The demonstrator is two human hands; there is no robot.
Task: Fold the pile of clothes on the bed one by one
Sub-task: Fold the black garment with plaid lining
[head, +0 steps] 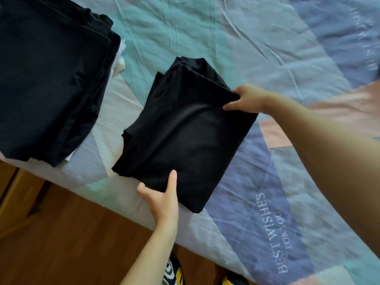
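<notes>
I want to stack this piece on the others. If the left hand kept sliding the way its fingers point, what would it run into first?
The left hand points up-left, with the folded black garment in its grip. Beyond lies bare bedsheet, then probably the dark folded stack, though depth is unclear.

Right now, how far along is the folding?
Done: a stack of folded dark clothes lies at the bed's left. In hand: a folded black garment, gripped by the left hand and right hand at opposite edges. Left: stacking it, probably; no unfolded pile is in view.
</notes>
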